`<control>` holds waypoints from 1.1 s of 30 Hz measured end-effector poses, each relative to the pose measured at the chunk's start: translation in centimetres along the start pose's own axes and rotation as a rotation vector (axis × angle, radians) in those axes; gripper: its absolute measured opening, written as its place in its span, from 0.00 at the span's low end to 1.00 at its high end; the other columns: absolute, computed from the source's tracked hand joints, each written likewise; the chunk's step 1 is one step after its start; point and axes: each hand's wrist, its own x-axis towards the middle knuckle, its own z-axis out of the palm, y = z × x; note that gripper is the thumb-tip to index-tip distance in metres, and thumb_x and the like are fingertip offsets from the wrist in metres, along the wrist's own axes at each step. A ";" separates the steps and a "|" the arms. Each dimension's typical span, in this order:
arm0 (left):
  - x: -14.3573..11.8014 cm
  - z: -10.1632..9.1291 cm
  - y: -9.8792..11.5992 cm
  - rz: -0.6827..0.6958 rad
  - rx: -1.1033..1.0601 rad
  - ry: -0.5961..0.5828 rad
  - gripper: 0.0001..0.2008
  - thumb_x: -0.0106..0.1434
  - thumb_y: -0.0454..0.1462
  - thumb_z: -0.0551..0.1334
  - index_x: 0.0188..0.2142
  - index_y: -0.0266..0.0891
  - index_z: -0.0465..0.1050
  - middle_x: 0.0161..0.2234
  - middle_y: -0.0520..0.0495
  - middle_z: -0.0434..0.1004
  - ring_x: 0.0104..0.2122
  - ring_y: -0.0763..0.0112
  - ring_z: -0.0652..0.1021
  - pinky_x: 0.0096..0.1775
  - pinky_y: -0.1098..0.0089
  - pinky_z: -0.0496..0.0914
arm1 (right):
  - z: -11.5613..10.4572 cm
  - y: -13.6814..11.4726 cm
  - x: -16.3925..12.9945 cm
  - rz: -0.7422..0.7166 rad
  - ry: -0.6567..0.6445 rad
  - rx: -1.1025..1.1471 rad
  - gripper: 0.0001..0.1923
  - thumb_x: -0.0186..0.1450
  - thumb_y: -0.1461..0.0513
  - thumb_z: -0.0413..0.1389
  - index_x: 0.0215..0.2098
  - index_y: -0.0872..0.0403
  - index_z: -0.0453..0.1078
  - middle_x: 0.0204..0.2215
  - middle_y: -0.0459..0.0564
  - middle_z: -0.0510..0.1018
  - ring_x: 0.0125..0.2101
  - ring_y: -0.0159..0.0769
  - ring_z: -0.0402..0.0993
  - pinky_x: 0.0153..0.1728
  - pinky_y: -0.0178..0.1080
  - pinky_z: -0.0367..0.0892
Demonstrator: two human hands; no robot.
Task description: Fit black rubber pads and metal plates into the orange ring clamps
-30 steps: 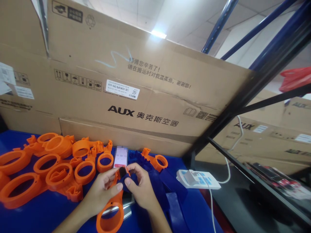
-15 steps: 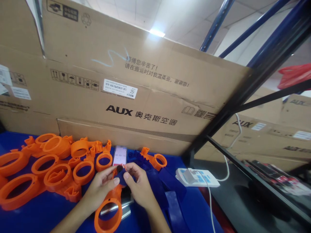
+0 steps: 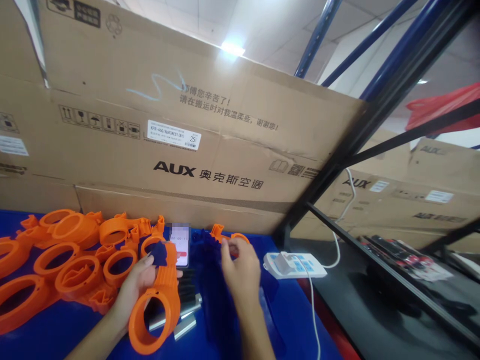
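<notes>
Along the neck [image 3: 167, 276], the left hand [image 3: 137, 281] is gripping an orange plastic ring-ended bracket [image 3: 165, 294], seemingly light, stiff; the right hand's [image 3: 242, 267] hold is unclear.

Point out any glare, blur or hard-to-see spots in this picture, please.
Head view: the ceiling light glares white with a hazy glow; head view: the packets at far right look too soft to read; head view: dark blue pieces beside the right hand nearly merge with the blue tabletop.
</notes>
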 end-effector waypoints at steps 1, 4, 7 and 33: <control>0.0 0.0 0.2 -0.021 -0.017 -0.038 0.21 0.64 0.47 0.66 0.46 0.31 0.81 0.32 0.36 0.87 0.35 0.50 0.86 0.33 0.62 0.79 | -0.8 0.9 0.5 0.029 -0.011 -0.165 0.12 0.70 0.53 0.57 0.35 0.52 0.75 0.33 0.56 0.81 0.38 0.49 0.76 0.40 0.45 0.66; 0.3 -0.5 0.5 -0.048 -0.059 -0.127 0.21 0.64 0.48 0.63 0.42 0.31 0.82 0.31 0.35 0.86 0.34 0.50 0.85 0.34 0.60 0.79 | -2.4 2.9 1.4 0.106 -0.194 -0.477 0.11 0.66 0.52 0.61 0.35 0.51 0.76 0.33 0.57 0.82 0.39 0.52 0.76 0.38 0.44 0.64; 0.8 -1.1 0.6 -0.047 -0.096 -0.158 0.21 0.66 0.49 0.61 0.41 0.32 0.82 0.31 0.36 0.86 0.34 0.51 0.85 0.35 0.58 0.79 | -2.8 3.8 1.5 0.168 -0.335 -0.504 0.12 0.62 0.51 0.64 0.38 0.50 0.77 0.34 0.56 0.83 0.42 0.55 0.77 0.39 0.45 0.63; 0.2 -2.1 -2.4 -0.103 -0.054 -0.213 0.30 0.58 0.55 0.70 0.51 0.34 0.80 0.38 0.33 0.88 0.44 0.40 0.85 0.48 0.51 0.77 | 1.4 -4.9 -3.8 0.093 -0.363 0.934 0.15 0.68 0.54 0.60 0.31 0.50 0.60 0.34 0.48 0.79 0.33 0.38 0.74 0.37 0.39 0.69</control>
